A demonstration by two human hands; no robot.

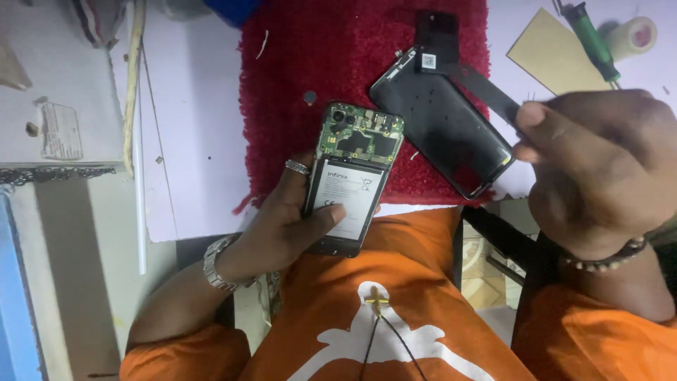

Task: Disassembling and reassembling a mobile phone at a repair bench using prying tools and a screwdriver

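Holding: my left hand wraps around the opened phone, thumb pressed across the white battery, fingers closed behind the body.
Right hand: my right hand is curled nearly closed, thumb and forefinger pinching the end of a thin dark strip that runs up toward the back cover.
Where the phone is: I have it lifted just over the near edge of the red mat, circuit board pointing away from me, battery toward my chest.
Progress: I judge the opening is done, since the back cover is already off and lies face down on the mat beside the phone; the board and battery are exposed but both look seated, so anything inside is not yet out.
Mat: a small dark round piece lies near the phone's top.
Bench: pale and worn; a green-handled screwdriver, a tape roll and a tan card sit at the far right.
Room: dim; I see an orange shirt below and little else.
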